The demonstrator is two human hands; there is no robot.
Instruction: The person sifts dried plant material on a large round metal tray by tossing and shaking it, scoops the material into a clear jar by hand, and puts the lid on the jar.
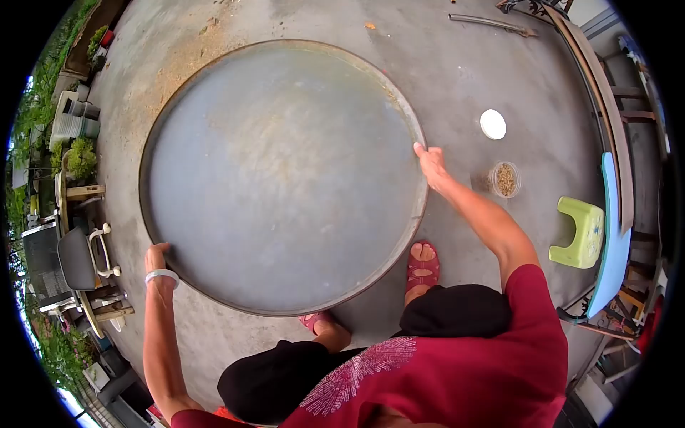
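Observation:
A large round sieve-like tray [285,171] with a thin raised rim is held out in front of me over the concrete floor. My left hand [157,258], with a pale bangle at the wrist, grips the rim at the lower left, its thumb over the edge. On the right side, my right hand [432,165] grips the rim with the thumb on top and the fingers mostly hidden beneath. The tray's surface looks greyish, with a faint yellowish patch around its middle and no loose pile on it.
Right of the tray, a clear tub of brown bits [505,179] stands near a white lid [493,124]. Farther right are a green stool [579,232] and a blue board [611,242]. A metal pipe [492,24] lies at the top. Chair [77,258] and potted plants [81,158] line the left.

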